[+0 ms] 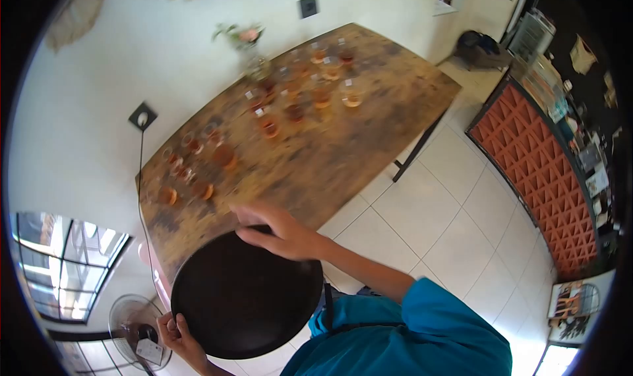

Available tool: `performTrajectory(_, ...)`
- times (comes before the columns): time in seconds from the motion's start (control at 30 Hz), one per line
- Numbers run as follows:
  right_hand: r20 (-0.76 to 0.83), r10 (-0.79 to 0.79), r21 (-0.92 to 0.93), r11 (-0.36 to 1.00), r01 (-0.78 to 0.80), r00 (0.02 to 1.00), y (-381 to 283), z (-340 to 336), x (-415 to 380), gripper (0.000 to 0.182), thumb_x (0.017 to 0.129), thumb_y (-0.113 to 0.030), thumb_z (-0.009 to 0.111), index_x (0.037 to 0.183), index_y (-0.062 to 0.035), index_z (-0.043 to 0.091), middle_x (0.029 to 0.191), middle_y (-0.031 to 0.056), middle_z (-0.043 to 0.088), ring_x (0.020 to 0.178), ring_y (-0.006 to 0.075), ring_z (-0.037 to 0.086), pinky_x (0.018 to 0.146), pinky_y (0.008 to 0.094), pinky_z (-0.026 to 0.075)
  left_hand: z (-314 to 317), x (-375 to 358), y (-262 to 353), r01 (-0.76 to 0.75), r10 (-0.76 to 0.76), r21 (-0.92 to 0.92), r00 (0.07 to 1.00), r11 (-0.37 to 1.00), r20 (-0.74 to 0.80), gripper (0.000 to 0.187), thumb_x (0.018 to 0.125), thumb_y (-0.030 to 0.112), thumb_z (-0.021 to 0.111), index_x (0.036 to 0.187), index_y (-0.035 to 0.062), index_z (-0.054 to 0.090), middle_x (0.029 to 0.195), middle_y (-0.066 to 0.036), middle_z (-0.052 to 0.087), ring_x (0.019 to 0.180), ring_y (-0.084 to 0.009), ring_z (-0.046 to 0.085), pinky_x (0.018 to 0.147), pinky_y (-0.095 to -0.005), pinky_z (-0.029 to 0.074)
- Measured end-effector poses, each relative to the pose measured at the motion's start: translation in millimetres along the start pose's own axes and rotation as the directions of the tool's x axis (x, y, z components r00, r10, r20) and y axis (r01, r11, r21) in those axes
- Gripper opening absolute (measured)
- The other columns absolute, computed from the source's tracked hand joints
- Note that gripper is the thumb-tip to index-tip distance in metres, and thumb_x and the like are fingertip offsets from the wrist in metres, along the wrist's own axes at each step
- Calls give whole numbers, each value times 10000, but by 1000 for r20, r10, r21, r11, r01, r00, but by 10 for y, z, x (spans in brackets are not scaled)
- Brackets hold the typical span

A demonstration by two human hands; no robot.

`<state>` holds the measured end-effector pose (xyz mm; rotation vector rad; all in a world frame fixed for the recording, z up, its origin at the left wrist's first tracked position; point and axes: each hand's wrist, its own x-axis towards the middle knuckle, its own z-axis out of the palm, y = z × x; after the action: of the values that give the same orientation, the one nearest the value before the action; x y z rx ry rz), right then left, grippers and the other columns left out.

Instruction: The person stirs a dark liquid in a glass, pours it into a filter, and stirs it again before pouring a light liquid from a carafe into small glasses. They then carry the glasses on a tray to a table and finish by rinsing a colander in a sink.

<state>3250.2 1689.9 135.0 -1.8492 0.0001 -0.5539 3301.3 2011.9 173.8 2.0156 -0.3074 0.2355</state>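
Note:
A round black serving tray is held in front of me, close to the near edge of the wooden table. My left hand grips its lower left rim, with fingers curled over the edge. Over the tray's upper rim reaches my right hand, slightly blurred, its fingers stretched toward the table and the thumb apart, with nothing in it. Beyond it on the table stand small glasses of amber drink in a loose group. A second group of tagged glasses stands farther along.
The wooden table runs along a white wall. A vase with flowers stands at its wall side. At lower left is a fan, and a cord hangs from a wall socket. A brick-patterned counter stands to the right, across the tiled floor.

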Motion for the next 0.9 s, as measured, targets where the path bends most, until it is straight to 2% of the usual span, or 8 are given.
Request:
performTrajectory(0.03,77,64,131,989,-73,995,-98,-304,-398,534,922,-311,625,1350,-34,465,1386,204,475,1310,323,443,1074,408,361,151,-121,112,-32,32,-10,999,999,14,143,949,148,604,964,36,517,747,-36,584,708,-78,515,652,-218,396)
performTrajectory(0.2,-331,302,245,943,-228,894,234,-1568,-2209,525,890,-185,687,1346,-23,482,1278,127,578,1181,204,537,1011,333,420,1323,-566,627,11,53,-196,947,981,317,140,928,129,624,1010,41,551,822,-69,645,744,-102,568,666,-207,412)
performTrajectory(0.27,-230,469,432,834,-342,853,316,-2051,-2822,511,906,-198,660,1350,-33,470,1248,111,593,1152,190,548,976,335,445,1966,-779,908,-2,126,-286,901,958,416,148,930,138,623,1021,39,560,849,-78,655,764,-114,588,691,-218,439)
performTrajectory(0.37,-631,394,372,910,-184,668,303,-2447,-3283,522,890,-152,681,1331,19,459,1232,111,584,1155,196,531,974,348,444,2906,-1020,1335,184,105,-502,864,845,493,325,950,220,608,1177,-3,539,999,-145,662,903,-197,625,819,-319,505)
performTrajectory(0.5,-718,471,549,836,1,513,449,-2968,-3515,530,893,-165,686,1322,36,450,1260,129,554,1199,193,492,1000,351,424,4188,-1499,1891,362,42,-596,831,716,555,463,942,213,612,1346,35,472,1204,-138,601,1095,-240,573,931,-373,472)
performTrajectory(0.6,-836,521,548,798,250,172,697,-3464,-3392,509,901,-170,680,1306,34,450,1233,137,567,1119,209,552,973,347,453,5015,-2008,2278,543,23,-680,773,493,634,516,924,159,607,1390,39,419,1384,-123,459,1224,-241,478,1047,-401,384)
performTrajectory(0.7,-826,546,562,777,284,143,757,-4550,-3530,517,895,-165,685,1309,30,444,1215,139,574,1084,217,576,943,349,479,5738,-2236,2808,517,360,-730,643,447,675,614,872,171,652,1411,50,383,1352,-115,473,1215,-271,488,1016,-403,422)
performTrajectory(0.9,-890,426,423,904,-53,163,447,-6634,-4026,454,885,-145,683,1271,24,513,1167,135,618,1046,202,600,898,345,505,7454,-2062,3995,622,410,-539,354,568,841,754,798,62,716,1444,31,330,1337,-133,486,1208,-262,493,1028,-378,404)
